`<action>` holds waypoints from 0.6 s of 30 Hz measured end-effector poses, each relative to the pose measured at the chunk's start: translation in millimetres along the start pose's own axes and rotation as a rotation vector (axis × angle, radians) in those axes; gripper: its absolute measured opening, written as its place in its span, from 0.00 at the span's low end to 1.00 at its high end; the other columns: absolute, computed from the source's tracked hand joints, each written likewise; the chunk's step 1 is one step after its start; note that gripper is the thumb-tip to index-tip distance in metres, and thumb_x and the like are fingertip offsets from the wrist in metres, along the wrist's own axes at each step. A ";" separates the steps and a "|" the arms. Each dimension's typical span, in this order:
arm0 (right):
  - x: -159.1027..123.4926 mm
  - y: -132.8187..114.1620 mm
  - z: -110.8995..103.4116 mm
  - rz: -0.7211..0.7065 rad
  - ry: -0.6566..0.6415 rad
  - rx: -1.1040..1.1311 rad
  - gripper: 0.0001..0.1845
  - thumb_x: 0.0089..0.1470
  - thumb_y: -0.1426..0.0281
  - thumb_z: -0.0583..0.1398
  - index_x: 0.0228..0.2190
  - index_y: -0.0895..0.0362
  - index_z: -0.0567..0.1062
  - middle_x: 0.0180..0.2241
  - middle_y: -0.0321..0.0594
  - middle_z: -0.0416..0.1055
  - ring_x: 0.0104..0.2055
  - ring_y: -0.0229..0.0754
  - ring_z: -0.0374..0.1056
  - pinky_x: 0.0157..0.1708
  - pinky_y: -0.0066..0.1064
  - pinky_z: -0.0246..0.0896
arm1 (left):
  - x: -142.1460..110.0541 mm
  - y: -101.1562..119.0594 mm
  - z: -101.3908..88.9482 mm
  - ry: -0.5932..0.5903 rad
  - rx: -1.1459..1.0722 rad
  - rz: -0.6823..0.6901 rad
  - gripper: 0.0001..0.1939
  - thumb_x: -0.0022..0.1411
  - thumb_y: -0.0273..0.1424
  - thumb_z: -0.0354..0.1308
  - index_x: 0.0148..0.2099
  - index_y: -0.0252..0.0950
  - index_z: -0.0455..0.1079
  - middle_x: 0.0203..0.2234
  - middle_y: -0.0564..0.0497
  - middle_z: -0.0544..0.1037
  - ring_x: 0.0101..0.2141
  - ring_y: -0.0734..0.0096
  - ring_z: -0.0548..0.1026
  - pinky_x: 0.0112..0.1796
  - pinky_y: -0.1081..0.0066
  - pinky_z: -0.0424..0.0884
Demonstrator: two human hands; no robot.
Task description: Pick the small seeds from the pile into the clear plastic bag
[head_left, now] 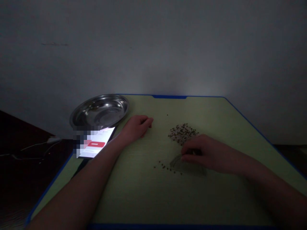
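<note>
On the green tabletop lies a pile of pale grains mixed with small dark beans or seeds (183, 133). My right hand (203, 151) is at the pile's near edge, thumb and fingers curled close together. Whatever is between the fingertips is too dark to make out. Under this hand shows a faint see-through shape with a curved edge (176, 163), perhaps a flat clear piece. Several loose dark seeds (164, 167) lie in a line left of it. My left hand (137, 129) rests closed on the table, left of the pile, with no object visible in it.
A shiny steel basin (103, 111) stands at the table's back left corner. A phone with a lit screen (96, 145) lies in front of it, beside my left forearm. The table (144, 198) has a blue edge and meets a grey wall (168, 48). White cables (35, 143) run at left.
</note>
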State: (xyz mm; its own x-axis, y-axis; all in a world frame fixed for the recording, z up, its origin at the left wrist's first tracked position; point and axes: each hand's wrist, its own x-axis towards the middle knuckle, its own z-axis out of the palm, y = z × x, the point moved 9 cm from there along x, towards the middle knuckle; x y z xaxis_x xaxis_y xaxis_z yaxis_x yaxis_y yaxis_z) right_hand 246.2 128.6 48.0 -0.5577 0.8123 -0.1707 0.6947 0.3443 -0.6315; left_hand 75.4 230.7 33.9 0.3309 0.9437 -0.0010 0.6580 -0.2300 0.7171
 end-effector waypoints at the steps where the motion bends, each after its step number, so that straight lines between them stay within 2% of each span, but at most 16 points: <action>1: 0.1 -1.7 3.1 -0.007 -0.011 0.000 0.12 0.58 0.62 0.60 0.29 0.56 0.77 0.24 0.33 0.71 0.25 0.35 0.63 0.25 0.27 0.54 | -0.4 0.3 -0.1 0.001 -0.004 -0.005 0.18 0.65 0.41 0.48 0.28 0.36 0.69 0.11 0.58 0.65 0.15 0.77 0.63 0.20 0.75 0.57; 9: 2.0 -2.0 4.1 -0.003 0.020 0.006 0.12 0.59 0.62 0.60 0.29 0.55 0.78 0.24 0.33 0.72 0.26 0.35 0.64 0.26 0.27 0.55 | -0.6 0.3 -0.1 0.003 0.013 -0.015 0.19 0.64 0.41 0.48 0.27 0.37 0.70 0.12 0.58 0.65 0.15 0.76 0.63 0.20 0.74 0.56; 18: 1.7 -11.4 12.6 -0.044 -0.010 0.000 0.12 0.60 0.63 0.59 0.30 0.55 0.79 0.24 0.33 0.72 0.25 0.34 0.63 0.26 0.27 0.54 | -0.6 2.6 -0.5 0.019 0.003 0.005 0.18 0.63 0.40 0.48 0.26 0.37 0.69 0.12 0.57 0.65 0.16 0.76 0.63 0.21 0.74 0.56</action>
State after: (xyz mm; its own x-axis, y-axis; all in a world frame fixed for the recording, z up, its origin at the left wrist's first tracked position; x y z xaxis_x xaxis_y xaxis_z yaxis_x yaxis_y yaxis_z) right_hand 231.7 120.1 45.3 -0.5925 0.7915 -0.1500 0.6693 0.3801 -0.6384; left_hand 76.6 229.6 36.1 0.3213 0.9468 0.0161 0.6582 -0.2355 0.7151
